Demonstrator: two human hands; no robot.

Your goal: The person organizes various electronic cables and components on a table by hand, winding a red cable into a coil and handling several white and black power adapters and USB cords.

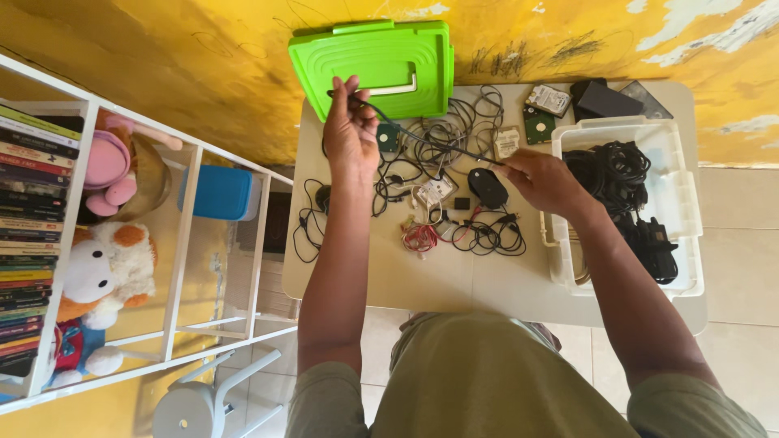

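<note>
A: Both grips clamped on the black cable (pixel 430 139): left hand (pixel 350 130) pinches one end up high, right hand (pixel 542 180) pinches the other lower down, so it's stretched taut above the counter (pixel 438 280).

B: Handling?

A: Light, limp, thin, and it slides through fingers. Best held near the ends. Plug end probably sits inside the left fist; can't tell.

B: Nearby?

A: Tangled wires (pixel 454 138), green case (pixel 377 65), black mouse (pixel 488 187), white bin (pixel 677 203).
</note>
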